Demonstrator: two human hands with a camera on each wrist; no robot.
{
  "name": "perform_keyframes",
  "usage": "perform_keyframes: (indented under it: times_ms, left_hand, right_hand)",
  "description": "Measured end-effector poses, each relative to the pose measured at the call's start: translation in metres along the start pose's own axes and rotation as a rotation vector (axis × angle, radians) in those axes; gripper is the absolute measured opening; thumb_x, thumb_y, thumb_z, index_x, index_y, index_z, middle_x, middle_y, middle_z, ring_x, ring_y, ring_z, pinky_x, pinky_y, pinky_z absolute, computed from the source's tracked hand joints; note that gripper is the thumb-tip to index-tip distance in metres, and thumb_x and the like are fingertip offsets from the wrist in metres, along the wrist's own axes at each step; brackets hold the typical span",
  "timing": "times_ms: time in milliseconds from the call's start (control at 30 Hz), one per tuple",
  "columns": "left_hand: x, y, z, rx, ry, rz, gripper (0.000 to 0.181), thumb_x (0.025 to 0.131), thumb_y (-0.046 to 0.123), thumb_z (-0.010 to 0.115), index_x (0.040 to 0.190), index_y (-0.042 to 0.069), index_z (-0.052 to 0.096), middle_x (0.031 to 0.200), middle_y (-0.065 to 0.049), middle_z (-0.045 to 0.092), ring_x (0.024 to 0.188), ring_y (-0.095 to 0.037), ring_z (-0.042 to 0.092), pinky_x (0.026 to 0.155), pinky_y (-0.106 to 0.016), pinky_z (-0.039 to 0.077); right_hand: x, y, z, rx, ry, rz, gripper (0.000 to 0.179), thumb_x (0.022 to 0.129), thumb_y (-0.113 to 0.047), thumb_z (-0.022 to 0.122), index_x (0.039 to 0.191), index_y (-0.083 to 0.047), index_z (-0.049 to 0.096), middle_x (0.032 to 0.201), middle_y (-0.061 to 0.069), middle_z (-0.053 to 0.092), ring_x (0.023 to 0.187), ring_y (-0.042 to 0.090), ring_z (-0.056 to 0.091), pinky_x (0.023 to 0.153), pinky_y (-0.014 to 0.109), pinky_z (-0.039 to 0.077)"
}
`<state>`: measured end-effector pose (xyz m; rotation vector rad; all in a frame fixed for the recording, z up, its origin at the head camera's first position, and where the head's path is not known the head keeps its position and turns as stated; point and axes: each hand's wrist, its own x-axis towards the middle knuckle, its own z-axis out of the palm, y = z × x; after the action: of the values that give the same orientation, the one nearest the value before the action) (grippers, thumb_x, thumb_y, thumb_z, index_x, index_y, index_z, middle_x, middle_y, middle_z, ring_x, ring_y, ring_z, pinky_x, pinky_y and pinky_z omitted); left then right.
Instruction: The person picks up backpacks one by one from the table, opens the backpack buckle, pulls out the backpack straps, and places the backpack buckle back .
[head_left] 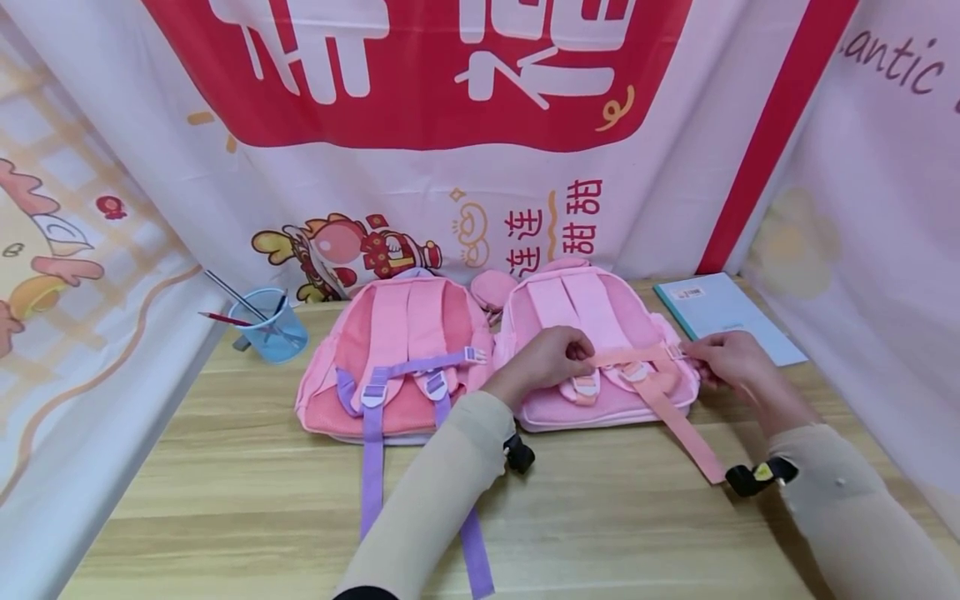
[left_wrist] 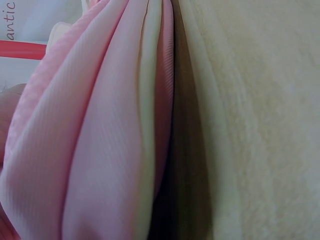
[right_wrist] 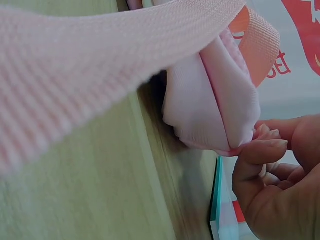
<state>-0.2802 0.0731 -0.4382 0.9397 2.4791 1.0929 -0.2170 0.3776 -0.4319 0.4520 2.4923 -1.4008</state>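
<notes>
A pink backpack (head_left: 600,308) with peach straps lies back panel up on the right of the table. My left hand (head_left: 551,358) pinches the left end of its peach chest strap (head_left: 633,357), which runs taut across the bag. At the bag's right side, my right hand (head_left: 731,358) has thumb and forefinger closed on the pink edge, close to the strap's white buckle (head_left: 675,351); the right wrist view shows this pinch. A loose peach strap (head_left: 686,437) trails over the table. The left wrist view mostly shows the bag's pink side (left_wrist: 105,125), with a sliver of hand.
Left of it lies a second pink backpack (head_left: 408,325) with purple straps (head_left: 372,467) hanging forward under my left forearm. A blue mesh cup (head_left: 279,337) with pens stands at the far left. A light blue notebook (head_left: 738,317) lies behind my right hand. Printed cloth surrounds the table.
</notes>
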Motion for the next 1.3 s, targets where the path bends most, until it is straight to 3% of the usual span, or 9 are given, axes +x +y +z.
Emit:
perform_keyframes:
  times_ms: [133, 367, 567, 800, 933, 1033, 1100, 1167, 1300]
  left_hand:
    - [0.001, 0.002, 0.0, 0.001, 0.005, 0.001, 0.015, 0.098, 0.012, 0.081, 0.11, 0.006, 0.076, 0.098, -0.003, 0.072, 0.088, -0.007, 0.062, 0.084, -0.018, 0.051]
    - [0.001, 0.007, 0.002, -0.003, -0.017, -0.013, 0.018, 0.099, 0.014, 0.08, 0.114, 0.007, 0.075, 0.101, -0.002, 0.072, 0.09, -0.006, 0.062, 0.086, -0.016, 0.052]
    - [-0.001, 0.011, -0.006, -0.05, 0.001, 0.003, 0.018, 0.104, 0.02, 0.072, 0.119, 0.009, 0.074, 0.106, -0.001, 0.073, 0.095, -0.007, 0.064, 0.089, -0.018, 0.053]
    - [-0.01, 0.021, -0.031, -0.038, 0.104, 0.028, 0.021, 0.109, 0.024, 0.065, 0.121, 0.01, 0.075, 0.109, -0.002, 0.074, 0.098, -0.01, 0.064, 0.09, -0.023, 0.054]
    - [-0.017, 0.025, -0.044, -0.037, 0.194, 0.021, 0.025, 0.11, 0.024, 0.062, 0.125, 0.01, 0.075, 0.113, -0.004, 0.075, 0.099, -0.014, 0.066, 0.089, -0.027, 0.055]
    - [-0.022, 0.027, -0.053, -0.021, 0.259, 0.002, 0.029, 0.112, 0.026, 0.059, 0.132, 0.01, 0.073, 0.123, -0.007, 0.075, 0.11, -0.02, 0.068, 0.098, -0.034, 0.056]
    - [-0.025, 0.028, -0.058, -0.014, 0.289, -0.021, 0.035, 0.113, 0.028, 0.057, 0.14, 0.01, 0.069, 0.134, -0.008, 0.073, 0.123, -0.024, 0.067, 0.109, -0.039, 0.054]
    - [-0.029, 0.027, -0.064, 0.0, 0.315, -0.05, 0.041, 0.113, 0.031, 0.055, 0.148, 0.011, 0.063, 0.146, -0.009, 0.068, 0.137, -0.027, 0.062, 0.119, -0.043, 0.049]
    - [-0.038, 0.023, -0.074, 0.069, 0.372, -0.055, 0.051, 0.114, 0.035, 0.051, 0.16, 0.012, 0.051, 0.165, -0.011, 0.053, 0.156, -0.03, 0.046, 0.131, -0.047, 0.034]
  right_hand:
    - [0.002, 0.002, -0.002, 0.009, -0.007, 0.002, 0.052, 0.111, -0.035, 0.061, 0.136, 0.011, 0.059, 0.074, -0.007, 0.061, 0.064, 0.007, 0.057, 0.06, 0.024, 0.053]
    - [-0.002, 0.01, -0.006, 0.033, -0.006, 0.043, 0.067, 0.109, -0.049, 0.06, 0.148, 0.005, 0.053, 0.08, -0.006, 0.063, 0.07, 0.011, 0.06, 0.064, 0.025, 0.054]
    - [-0.008, 0.012, -0.004, 0.047, 0.028, -0.032, 0.063, 0.113, -0.045, 0.053, 0.15, 0.005, 0.05, 0.087, -0.003, 0.062, 0.073, 0.012, 0.06, 0.064, 0.028, 0.056]
    - [-0.017, -0.003, -0.006, 0.03, 0.196, -0.113, 0.061, 0.113, -0.049, 0.048, 0.152, -0.002, 0.054, 0.103, 0.01, 0.063, 0.081, 0.02, 0.062, 0.071, 0.031, 0.059]
    - [-0.022, -0.014, -0.004, 0.011, 0.249, -0.164, 0.065, 0.113, -0.054, 0.044, 0.153, -0.004, 0.054, 0.129, 0.019, 0.064, 0.102, 0.028, 0.067, 0.077, 0.021, 0.059]
    - [-0.024, -0.023, 0.0, -0.019, 0.279, -0.209, 0.07, 0.112, -0.058, 0.042, 0.158, -0.006, 0.051, 0.144, 0.022, 0.061, 0.122, 0.035, 0.064, 0.081, 0.017, 0.056]
    - [-0.025, -0.03, 0.004, -0.041, 0.312, -0.251, 0.07, 0.112, -0.057, 0.042, 0.159, -0.007, 0.05, 0.149, 0.022, 0.06, 0.131, 0.039, 0.06, 0.089, 0.024, 0.057]
    - [-0.026, -0.038, 0.008, -0.073, 0.359, -0.318, 0.067, 0.113, -0.053, 0.044, 0.159, -0.005, 0.05, 0.151, 0.024, 0.059, 0.137, 0.043, 0.057, 0.099, 0.04, 0.059]
    - [-0.028, -0.056, 0.016, -0.107, 0.378, -0.421, 0.066, 0.113, -0.048, 0.046, 0.164, -0.006, 0.043, 0.161, 0.027, 0.051, 0.147, 0.05, 0.049, 0.114, 0.068, 0.048]
